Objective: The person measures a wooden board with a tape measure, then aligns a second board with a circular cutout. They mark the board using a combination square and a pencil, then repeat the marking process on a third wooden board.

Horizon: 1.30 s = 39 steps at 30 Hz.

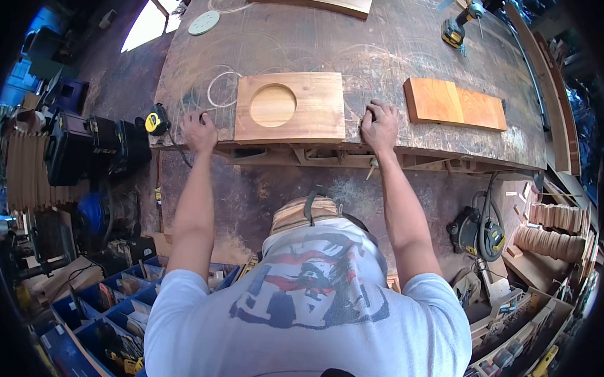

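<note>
- Counter (386, 62): extends beneath and beyond the recessed board (321, 109); a grit-free surface would best spare its underside.
- Recessed board: lies flat on the counter between the left hand (199, 132) and right hand (380, 127); even, steady pressure from both sides should keep it square.
- Orange-toned wood piece (454, 103): right of the recessed board.
- Hands: either side of the recessed board, apart from it; each grip is slack, fingers parted, with nothing seen in it.
- Pale disc (203, 23): beyond the recessed board, to its left.
</note>
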{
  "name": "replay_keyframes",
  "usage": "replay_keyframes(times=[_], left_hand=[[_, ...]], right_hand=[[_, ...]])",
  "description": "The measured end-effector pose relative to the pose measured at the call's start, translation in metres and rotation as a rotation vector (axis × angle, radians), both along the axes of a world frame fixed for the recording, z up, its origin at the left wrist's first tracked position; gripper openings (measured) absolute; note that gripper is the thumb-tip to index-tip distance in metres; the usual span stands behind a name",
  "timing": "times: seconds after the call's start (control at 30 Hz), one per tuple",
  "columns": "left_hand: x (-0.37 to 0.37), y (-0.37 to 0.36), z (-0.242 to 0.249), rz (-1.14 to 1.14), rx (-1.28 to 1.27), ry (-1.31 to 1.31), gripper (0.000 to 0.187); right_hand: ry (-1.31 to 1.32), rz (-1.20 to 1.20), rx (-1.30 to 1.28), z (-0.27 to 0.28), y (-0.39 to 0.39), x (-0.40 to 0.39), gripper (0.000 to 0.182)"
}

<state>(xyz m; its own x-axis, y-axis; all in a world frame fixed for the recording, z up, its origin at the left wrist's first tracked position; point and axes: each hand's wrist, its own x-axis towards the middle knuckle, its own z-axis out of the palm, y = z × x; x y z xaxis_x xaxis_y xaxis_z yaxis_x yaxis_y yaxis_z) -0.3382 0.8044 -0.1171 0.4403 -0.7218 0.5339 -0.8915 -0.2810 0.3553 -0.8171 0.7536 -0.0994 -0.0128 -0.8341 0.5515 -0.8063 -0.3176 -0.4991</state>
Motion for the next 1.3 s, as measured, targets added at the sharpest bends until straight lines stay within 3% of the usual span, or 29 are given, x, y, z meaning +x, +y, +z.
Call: replay_keyframes(times=[0.17,0.3,1.3], left_hand=[[-0.008,0.002,0.005,0.035,-0.004,0.091,0.018],[-0.005,0.002,0.004,0.05,-0.017,0.006,0.017],[-0.005,0.0,0.008,0.031,-0.017,0.038,0.016]], right_hand=[[0.027,0.015,0.003,-0.001,-0.01,-0.003,0.018],[0.016,0.032,-0.009,-0.004,-0.012,-0.003,0.018],[-0.001,0.016,-0.009,0.008,-0.01,0.002,0.016]])
